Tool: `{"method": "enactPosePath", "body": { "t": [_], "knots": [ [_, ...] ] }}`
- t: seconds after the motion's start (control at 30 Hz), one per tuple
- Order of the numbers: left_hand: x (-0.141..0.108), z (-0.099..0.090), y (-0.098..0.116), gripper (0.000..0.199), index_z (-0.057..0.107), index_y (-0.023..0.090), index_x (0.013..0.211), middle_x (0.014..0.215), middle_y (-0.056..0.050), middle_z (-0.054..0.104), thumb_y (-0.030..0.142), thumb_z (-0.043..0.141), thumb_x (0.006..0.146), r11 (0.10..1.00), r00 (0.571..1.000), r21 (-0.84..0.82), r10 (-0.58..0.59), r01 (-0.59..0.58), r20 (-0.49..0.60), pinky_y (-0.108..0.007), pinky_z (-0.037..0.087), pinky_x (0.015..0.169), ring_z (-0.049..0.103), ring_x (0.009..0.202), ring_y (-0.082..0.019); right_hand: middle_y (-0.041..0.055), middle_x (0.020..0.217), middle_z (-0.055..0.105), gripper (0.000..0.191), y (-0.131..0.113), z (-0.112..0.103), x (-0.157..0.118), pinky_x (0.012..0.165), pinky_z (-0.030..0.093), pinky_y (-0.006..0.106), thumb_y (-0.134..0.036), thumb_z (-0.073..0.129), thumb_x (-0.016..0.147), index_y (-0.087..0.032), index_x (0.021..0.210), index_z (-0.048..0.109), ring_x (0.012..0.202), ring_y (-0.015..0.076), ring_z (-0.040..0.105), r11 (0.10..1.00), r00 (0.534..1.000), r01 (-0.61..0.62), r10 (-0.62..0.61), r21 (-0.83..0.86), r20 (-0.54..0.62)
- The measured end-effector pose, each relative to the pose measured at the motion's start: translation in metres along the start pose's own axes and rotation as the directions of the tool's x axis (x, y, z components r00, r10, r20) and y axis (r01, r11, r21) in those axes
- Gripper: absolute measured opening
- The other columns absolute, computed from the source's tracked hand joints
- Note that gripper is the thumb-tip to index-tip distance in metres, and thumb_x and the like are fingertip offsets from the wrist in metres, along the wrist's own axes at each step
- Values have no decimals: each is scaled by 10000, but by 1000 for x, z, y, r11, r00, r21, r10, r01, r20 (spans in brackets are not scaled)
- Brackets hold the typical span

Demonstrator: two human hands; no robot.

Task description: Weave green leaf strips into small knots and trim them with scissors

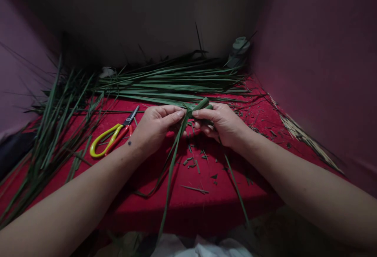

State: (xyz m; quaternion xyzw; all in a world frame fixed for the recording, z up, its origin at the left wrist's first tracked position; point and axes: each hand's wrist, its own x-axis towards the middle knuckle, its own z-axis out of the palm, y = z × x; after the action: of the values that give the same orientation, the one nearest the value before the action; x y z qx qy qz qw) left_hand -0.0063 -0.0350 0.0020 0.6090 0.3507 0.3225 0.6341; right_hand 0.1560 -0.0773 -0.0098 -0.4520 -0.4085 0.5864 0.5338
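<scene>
Between my two hands is a folded piece of green leaf strips (188, 113), with a rolled end pointing up to the right. My left hand (160, 125) pinches its left side between thumb and fingers. From the other side my right hand (220, 123) grips it, thumb pressed on the fold and the other fingers curled beneath. Long loose strip ends hang from the piece past the table's front edge. Left of my left wrist lie scissors (113, 137) with yellow and red handles, blades pointing away. My fingers partly cover the folded piece.
A red cloth (188, 194) covers the table, strewn with leaf scraps (191, 163). Long green leaves (165, 78) lie across the back; more leaves (50, 131) pile up at left. A pale container (240, 47) stands back right, near thin pale sticks (309, 141). Walls enclose the table.
</scene>
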Motion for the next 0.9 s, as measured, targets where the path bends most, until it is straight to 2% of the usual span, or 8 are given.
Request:
{"method": "enactPosePath", "body": {
  "t": [0.1, 0.23, 0.67, 0.8, 0.9],
  "knots": [
    [0, 0, 1, 215, 665, 139, 739, 629, -23, 654, 354, 665, 733, 992, 999, 120, 30, -27, -28, -223, 469, 513, 578, 529, -115, -46, 500, 546, 142, 0, 0, 0, 296, 195, 153, -237, 642, 687, -163, 687, 521, 334, 34, 380, 1000, 1000, 12, -12, -6, -8],
    [-2, 1, 3, 162, 655, 147, 730, 570, 0, 633, 296, 703, 687, 972, 997, 233, 55, -40, -57, -209, 438, 480, 552, 484, -103, -45, 490, 537, 138, 0, 0, 0, 298, 188, 159, -234, 647, 681, -158, 687, 532, 332, 36, 375, 1000, 1000, 10, -10, -10, -12],
    [-2, 2, 3, 160, 597, 154, 633, 518, 1, 605, 276, 642, 726, 960, 1000, 281, 22, -16, -17, -210, 421, 472, 534, 468, -106, -51, 468, 510, 173, 1, 1, 0, 312, 215, 152, -232, 673, 654, -154, 629, 520, 337, 29, 367, 997, 996, -76, 77, 21, -52],
    [0, 2, 2, 165, 603, 152, 652, 532, 1, 604, 291, 644, 731, 963, 1000, 271, 10, -8, -7, -209, 419, 467, 540, 471, -107, -51, 457, 502, 174, 1, 2, 0, 302, 197, 157, -224, 658, 661, -155, 609, 508, 332, 32, 364, 998, 997, -60, 60, 8, -43],
    [1, 2, 2, 142, 621, 144, 707, 574, 9, 603, 278, 667, 719, 971, 998, 237, 43, -31, -43, -194, 418, 477, 524, 484, -87, -51, 444, 496, 162, 0, 1, 1, 295, 175, 162, -217, 644, 670, -156, 609, 507, 319, 33, 347, 998, 997, -57, 57, -8, -43]
  ]
}}
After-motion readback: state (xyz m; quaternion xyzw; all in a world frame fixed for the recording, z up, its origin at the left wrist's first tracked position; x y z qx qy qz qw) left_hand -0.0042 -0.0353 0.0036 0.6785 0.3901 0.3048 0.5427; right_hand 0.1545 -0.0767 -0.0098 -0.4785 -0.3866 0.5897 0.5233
